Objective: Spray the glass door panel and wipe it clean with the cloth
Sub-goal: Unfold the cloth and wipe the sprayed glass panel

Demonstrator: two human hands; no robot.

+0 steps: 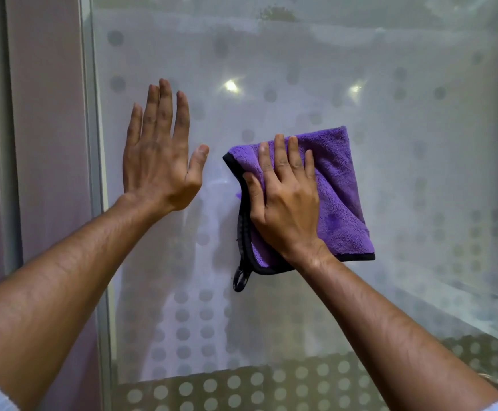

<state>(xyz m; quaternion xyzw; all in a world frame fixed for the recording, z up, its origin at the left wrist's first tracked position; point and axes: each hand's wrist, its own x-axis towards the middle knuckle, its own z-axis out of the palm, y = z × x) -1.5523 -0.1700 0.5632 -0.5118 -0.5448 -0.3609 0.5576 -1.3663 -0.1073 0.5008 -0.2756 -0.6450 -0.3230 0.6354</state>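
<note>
The tall frosted glass door panel [301, 69], patterned with rows of round dots, fills most of the view, and both bare hands lie against it. The left hand [160, 152] is laid flat on the glass near the panel's left edge, fingers straight and pointing up, close together, with the thumb spread out to the right; it holds nothing. The right hand [283, 200] presses a folded purple microfibre cloth with a black bound edge [339, 197] flat against the glass, at about the middle of the panel and just to the right of the left hand. Its four fingers lie straight and slightly fanned on the cloth's upper part, while the thumb runs along the cloth's black left edge. The cloth sticks out past the hand to the right and above, and a small black hanging loop [239, 279] dangles from its lower left corner, below the wrist. Left of the panel runs a pale metal door frame [92, 114], and beyond it stands a plain mauve wall surface [43, 114]. Two bright light reflections [230, 85] glint on the glass above the hands.
</note>
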